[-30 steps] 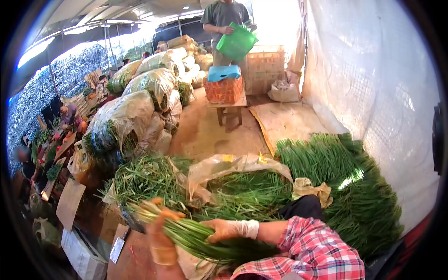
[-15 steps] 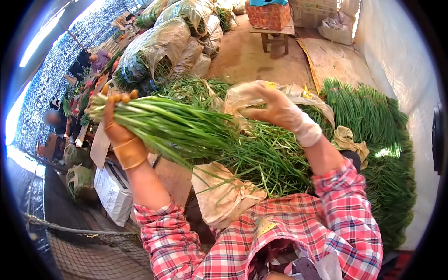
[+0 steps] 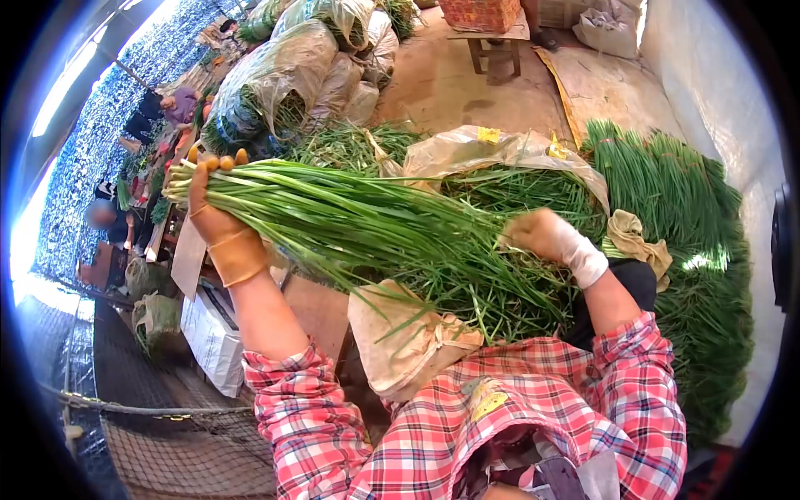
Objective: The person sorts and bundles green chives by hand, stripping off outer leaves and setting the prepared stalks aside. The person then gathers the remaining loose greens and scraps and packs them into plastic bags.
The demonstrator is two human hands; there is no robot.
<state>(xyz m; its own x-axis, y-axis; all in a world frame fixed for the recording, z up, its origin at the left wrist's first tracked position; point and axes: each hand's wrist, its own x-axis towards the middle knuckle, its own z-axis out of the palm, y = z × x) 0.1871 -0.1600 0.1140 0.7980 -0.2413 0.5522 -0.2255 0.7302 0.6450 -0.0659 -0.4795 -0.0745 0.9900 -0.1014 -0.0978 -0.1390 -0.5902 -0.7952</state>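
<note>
Gripping green bunch (image 3: 333, 187) by pale ends, left of plastic sack (image 3: 475, 148): left hand (image 3: 212, 217). Right hand (image 3: 539, 237) before sack, blurred; cannot tell whether closed. Likely straightening leaves; next calls for steady left hold.

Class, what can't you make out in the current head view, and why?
Head view:
Right hand: curled and blurred; whether it grips leaves is unclear.
Left hand: most of the palm is hidden by the green bundle.
Red crate: top cut off by the upper edge.
Person in purple: too small to read the hands' work.
</note>
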